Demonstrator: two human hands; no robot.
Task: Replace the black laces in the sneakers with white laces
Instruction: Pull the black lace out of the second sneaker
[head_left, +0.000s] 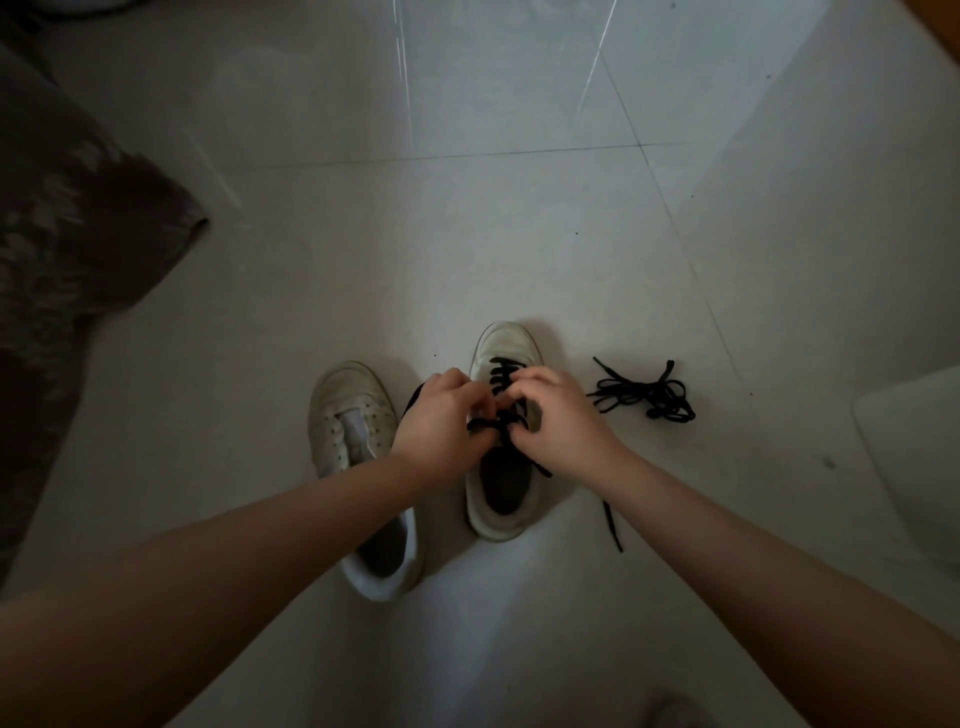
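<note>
Left hand (441, 423) and right hand (553, 418), frame centre: fingers curled, both pinching the black lace (501, 374) threaded in the right sneaker (498, 519). Left sneaker (348, 400): unlaced, just beside. Loose black lace (647, 397): bundled on floor (519, 234), right of centre.

white sneakers (353, 415), black laces (644, 397) (pale floor (363, 234))

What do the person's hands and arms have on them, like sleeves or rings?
Nothing shows on them. The left hand and right hand are bare, with no gloves, rings, watch or bracelets visible, and both forearms are uncovered, with no sleeves in view.
</note>
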